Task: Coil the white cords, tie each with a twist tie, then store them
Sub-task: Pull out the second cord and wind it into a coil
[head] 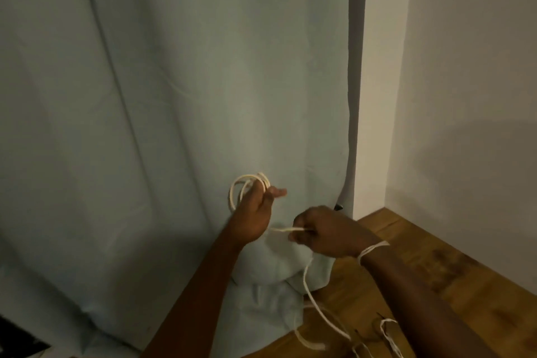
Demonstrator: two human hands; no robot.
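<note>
- The left hand (255,212) is raised in front of the pale curtain (174,96), fingers curled round a coil (247,186) of white cord whose loops stand above its knuckles.
- The right hand (322,234) is closed, pinching the cord's free run (286,229) stretched between both hands.
- The loose cord (319,311) trails down to the wooden floor (436,270).

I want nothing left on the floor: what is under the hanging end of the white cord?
Under the white cord trailing from the right hand lie the wooden floor and bunched curtain. More cord lies lower right; anything beneath the curtain folds is hidden.
</note>
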